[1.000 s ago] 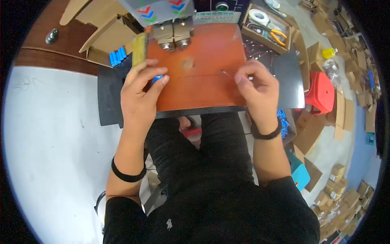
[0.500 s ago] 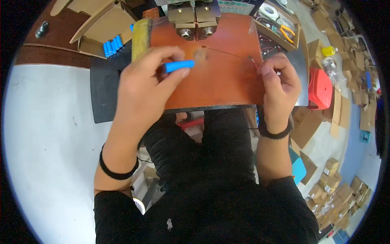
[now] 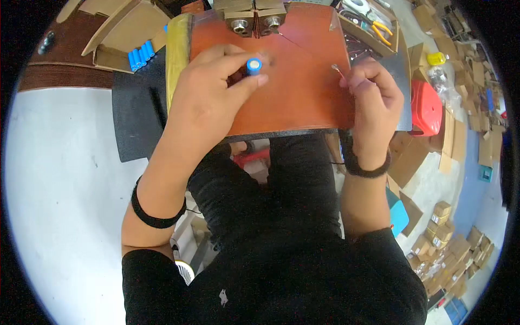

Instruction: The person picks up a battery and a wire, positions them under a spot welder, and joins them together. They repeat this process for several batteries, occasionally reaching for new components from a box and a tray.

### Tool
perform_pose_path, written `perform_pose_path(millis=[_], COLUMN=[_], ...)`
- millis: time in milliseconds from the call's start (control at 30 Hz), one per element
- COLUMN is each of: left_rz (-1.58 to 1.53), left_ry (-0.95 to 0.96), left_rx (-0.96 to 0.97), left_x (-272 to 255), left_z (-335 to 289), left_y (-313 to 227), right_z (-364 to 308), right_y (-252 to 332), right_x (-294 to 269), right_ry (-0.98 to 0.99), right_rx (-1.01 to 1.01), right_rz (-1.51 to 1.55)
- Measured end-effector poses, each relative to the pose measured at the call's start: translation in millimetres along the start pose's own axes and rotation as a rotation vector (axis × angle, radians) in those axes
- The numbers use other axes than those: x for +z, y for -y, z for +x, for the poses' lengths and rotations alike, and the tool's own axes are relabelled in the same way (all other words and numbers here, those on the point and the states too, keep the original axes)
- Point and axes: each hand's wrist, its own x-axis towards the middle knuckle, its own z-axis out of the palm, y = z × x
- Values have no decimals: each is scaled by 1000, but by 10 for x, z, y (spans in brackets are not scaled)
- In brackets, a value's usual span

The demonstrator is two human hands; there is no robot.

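Between the thumb and fingers of my left hand (image 3: 208, 89) is a blue cylindrical battery cell (image 3: 254, 66), its pale round end facing up toward me. It is held above the orange-brown work board (image 3: 292, 108). Over the board's right side, my right hand (image 3: 376, 89) pinches a thin wire lead (image 3: 337, 70) with a small pale tip pointing up and left. Beyond both hands stands a metal machine head (image 3: 255, 19) with two bolted electrode blocks side by side. The cell and the lead are well apart.
Several blue cells (image 3: 141, 56) lie by an open cardboard box (image 3: 122, 46) at the far left. A tool box (image 3: 374, 40) with orange-handled pliers (image 3: 382, 33) is at the far right. A red stool (image 3: 426, 108) stands to the right, with many cartons (image 3: 441, 233) beyond.
My left hand has turned the cell from lying sideways to end-up. My right hand keeps its pinch on the lead. The whole view has shifted slightly, so the machine sits higher.
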Motion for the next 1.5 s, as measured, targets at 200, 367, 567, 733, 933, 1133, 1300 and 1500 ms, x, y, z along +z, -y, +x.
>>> perform_pose_path(millis=[200,367,567,733,933,1133,1300,1500], left_rz=[66,30,91,170,206,120,95,41], left_ry=[-56,-75,-78,-74,-125,-75,-86,-70], left_rx=[-1,-34,23,-53,-65,-80,-59,-62], left_x=[56,85,88,93,119,110,47,104], left_z=[173,149,180,208,197,203,231,226], left_y=[32,77,72,19,44,-16,-158,-80], right_z=[201,215,192,247,247,260,264,278], right_y=[218,250,211,235,167,178,181,181], right_x=[-93,-171,-193,-159,-121,-119,-86,-129], right_ry=[164,289,294,342,385,407,384,397], right_rx=[343,296,290,331,305,302,325,320], right_rz=[3,-51,59,128,148,98,70,19])
